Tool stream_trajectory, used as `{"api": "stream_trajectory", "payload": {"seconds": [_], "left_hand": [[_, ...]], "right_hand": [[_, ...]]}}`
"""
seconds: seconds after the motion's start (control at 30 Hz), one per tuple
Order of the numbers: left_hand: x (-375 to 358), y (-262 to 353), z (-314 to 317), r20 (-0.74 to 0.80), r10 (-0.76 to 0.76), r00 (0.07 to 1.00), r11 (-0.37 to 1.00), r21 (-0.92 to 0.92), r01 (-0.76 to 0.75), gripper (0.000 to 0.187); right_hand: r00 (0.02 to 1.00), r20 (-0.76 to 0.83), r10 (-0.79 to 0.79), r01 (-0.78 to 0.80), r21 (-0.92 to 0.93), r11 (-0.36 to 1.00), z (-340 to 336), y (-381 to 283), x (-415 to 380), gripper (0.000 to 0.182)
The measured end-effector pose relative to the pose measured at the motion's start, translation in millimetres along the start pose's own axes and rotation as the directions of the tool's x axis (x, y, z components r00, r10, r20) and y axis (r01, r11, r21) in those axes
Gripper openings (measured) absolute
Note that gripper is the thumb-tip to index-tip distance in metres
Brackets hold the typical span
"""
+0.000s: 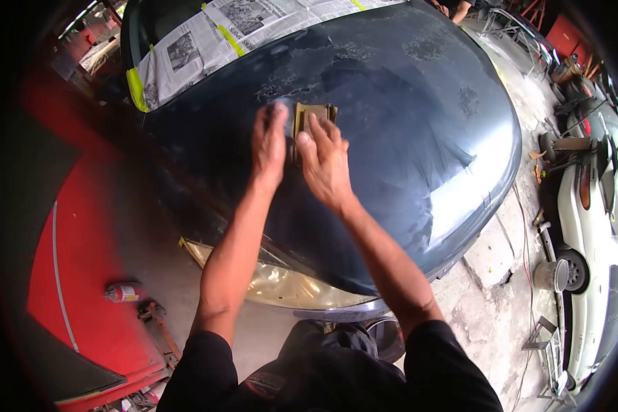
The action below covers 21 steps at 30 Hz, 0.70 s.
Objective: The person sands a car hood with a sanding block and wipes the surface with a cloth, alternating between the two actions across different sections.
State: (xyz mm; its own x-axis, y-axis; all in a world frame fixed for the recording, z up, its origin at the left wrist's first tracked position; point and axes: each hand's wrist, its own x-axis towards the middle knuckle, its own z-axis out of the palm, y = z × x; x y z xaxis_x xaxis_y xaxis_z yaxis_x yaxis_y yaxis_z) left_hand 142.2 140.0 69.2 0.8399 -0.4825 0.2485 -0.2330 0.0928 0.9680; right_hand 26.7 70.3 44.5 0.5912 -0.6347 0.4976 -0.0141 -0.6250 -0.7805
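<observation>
My right hand grips a sanding block wrapped in tan-brown paper, its fingers over the block's near end. The block lies against the dark blue-grey car hood. Left of the block, my left hand is edge-on, fingers stretched forward over the hood. Its fingertips are smeared by motion, beside a blurred grey-blue patch. The paint has dull areas and rough, flaked patches further up.
Newspaper held by yellow tape covers the windshield. A headlight sits below the hood. Left is a red car panel; right, a white car and a bucket. Another person's arm shows at the top.
</observation>
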Motion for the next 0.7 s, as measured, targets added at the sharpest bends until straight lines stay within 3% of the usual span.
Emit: {"api": "stream_trajectory", "payload": {"seconds": [0.03,0.1,0.17,0.2,0.23,0.27,0.33,0.37,0.4,0.47,0.53,0.57,0.63,0.7], "left_hand": [[-17.0,8.9,7.4,0.122,0.04,0.992,0.999,-0.004,-0.04,0.048],[-41.9,24.1,27.9,0.374,-0.01,0.927,0.992,-0.112,0.055,0.053],[-28.7,17.7,30.6,0.445,-0.03,0.895,0.994,0.104,-0.018,0.063],[-17.2,11.4,35.8,0.26,-0.016,0.966,0.904,0.417,-0.097,0.069],[-3.6,-0.3,41.9,0.081,0.062,0.995,0.715,0.692,-0.101,0.075],[10.9,-4.9,46.9,0.034,0.05,0.998,0.632,0.773,-0.058,0.096],[17.0,0.1,65.1,0.01,-0.055,0.998,0.52,0.854,0.02,0.103],[15.8,6.3,75.0,-0.013,-0.111,0.994,0.454,0.889,0.062,0.107],[18.1,4.3,81.8,0.014,-0.135,0.991,0.473,0.879,0.052,0.115],[14.9,-16.1,92.0,0.106,0.054,0.993,0.481,0.869,-0.119,0.083],[0.4,-33.4,92.8,0.284,0.343,0.895,0.455,0.783,-0.424,0.046],[-19.0,-31.4,91.6,0.388,0.362,0.848,0.467,0.711,-0.525,0.038],[-75.7,-8.5,92.2,0.566,0.313,0.763,0.507,0.579,-0.638,0.038],[-131.2,-20.3,84.8,0.696,0.342,0.631,0.481,0.447,-0.754,0.047]], "right_hand": [[0.995,0.015,0.098,-0.098,0.276,0.956,-5.7,-5.2,-10.3,0.069],[0.961,-0.1,0.257,-0.129,0.661,0.739,-11.9,-2.1,-24.1,0.077],[0.878,0.023,0.478,-0.236,0.889,0.391,-51.8,-14.5,-23.8,0.077],[0.857,0.054,0.512,-0.277,0.886,0.371,-63.3,-5.5,-23.6,0.072],[0.836,0.081,0.543,-0.315,0.881,0.352,-74.0,5.9,-23.1,0.068],[0.885,0.011,0.465,-0.306,0.766,0.565,-83.6,21.1,-22.2,0.064],[0.952,-0.084,0.295,-0.242,0.383,0.891,-109.0,39.6,-16.8,0.055],[0.981,-0.194,-0.012,0.01,-0.015,1.0,-117.5,63.3,-11.8,0.052],[0.971,-0.189,-0.143,0.087,-0.278,0.957,-130.0,73.6,-4.6,0.05],[0.99,-0.131,-0.042,-0.033,-0.521,0.853,-151.3,98.7,7.9,0.052],[0.998,-0.058,0.011,-0.045,-0.635,0.772,-165.4,124.4,22.7,0.054],[0.998,-0.045,-0.051,0.009,-0.658,0.753,-170.0,134.1,28.1,0.052],[0.986,-0.101,-0.133,0.061,-0.521,0.852,-174.5,162.1,35.8,0.048],[0.988,-0.129,-0.087,0.034,-0.37,0.929,-182.6,162.8,42.0,0.046]]}}
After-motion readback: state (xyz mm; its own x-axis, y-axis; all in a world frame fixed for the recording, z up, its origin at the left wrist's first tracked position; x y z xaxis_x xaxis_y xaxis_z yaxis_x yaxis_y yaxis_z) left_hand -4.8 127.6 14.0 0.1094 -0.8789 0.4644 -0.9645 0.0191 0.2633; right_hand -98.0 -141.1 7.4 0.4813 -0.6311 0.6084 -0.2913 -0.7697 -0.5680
